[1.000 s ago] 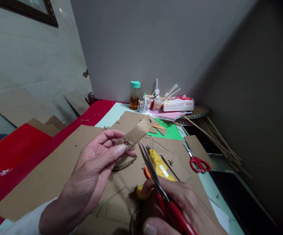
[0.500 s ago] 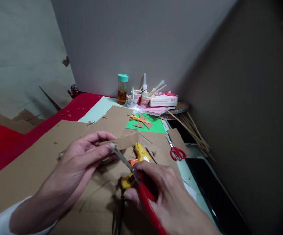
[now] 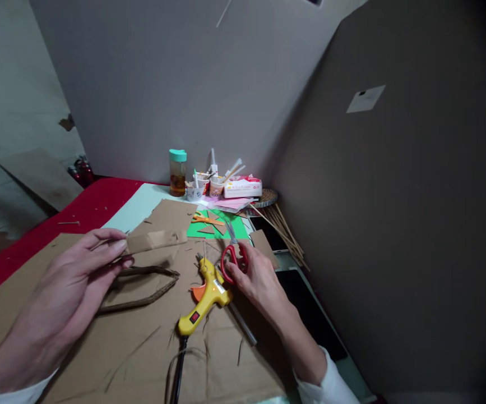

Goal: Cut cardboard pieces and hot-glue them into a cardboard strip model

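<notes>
Left hand pinching a cardboard strip by its near end, above the big cardboard sheet; right hand closed through the handles of red scissors, beside the yellow glue gun. Strip cut out, not yet glued, by the look of it. Scissor blades blurred, open or shut impossible to tell; dark looped band under the strip hard to identify.

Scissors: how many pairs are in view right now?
2: red-handled scissors in the right hand, beside the glue gun; orange-handled scissors on the green sheet. Clutter may hide others.
</notes>
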### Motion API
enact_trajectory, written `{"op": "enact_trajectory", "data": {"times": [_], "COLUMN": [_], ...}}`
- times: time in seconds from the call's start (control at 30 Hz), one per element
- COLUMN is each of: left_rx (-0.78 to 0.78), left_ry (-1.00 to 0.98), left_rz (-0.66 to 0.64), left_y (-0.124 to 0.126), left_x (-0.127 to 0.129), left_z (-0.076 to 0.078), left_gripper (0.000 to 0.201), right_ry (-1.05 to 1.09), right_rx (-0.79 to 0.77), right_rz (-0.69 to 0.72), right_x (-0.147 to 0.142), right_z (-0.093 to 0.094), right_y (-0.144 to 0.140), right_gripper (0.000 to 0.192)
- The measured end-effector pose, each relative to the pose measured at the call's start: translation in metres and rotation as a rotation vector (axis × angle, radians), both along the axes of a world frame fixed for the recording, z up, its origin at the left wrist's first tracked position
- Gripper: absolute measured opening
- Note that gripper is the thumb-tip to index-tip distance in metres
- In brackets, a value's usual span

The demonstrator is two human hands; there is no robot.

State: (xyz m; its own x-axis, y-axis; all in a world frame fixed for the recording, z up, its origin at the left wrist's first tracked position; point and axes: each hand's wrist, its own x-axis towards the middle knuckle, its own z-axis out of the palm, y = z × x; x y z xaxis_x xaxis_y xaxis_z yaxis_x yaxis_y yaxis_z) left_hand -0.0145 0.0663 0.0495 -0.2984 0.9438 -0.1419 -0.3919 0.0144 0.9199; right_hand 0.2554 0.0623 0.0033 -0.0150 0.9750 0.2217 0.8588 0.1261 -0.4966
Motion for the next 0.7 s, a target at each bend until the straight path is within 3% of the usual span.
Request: {"op": "enact_trajectory", "data": {"times": [0.33, 0.7], "left_rx": [-0.049, 0.099], "left_ry": [0.002, 0.035], "left_rz": [-0.118, -0.131], "left_y": [-0.009, -0.008], "left_x": [0.010, 0.009], "left_z": [-0.001, -0.010], "left_gripper": [0.030, 0.052], "right_ry": [-0.288, -0.514], "right_rx": [-0.019, 0.077], "right_rz": [-0.114, -0.086], "right_x": [0.008, 0.005], "right_z": [-0.019, -0.024], "right_y": [0.033, 0.048], "right_gripper": [0.034, 0.033]}}
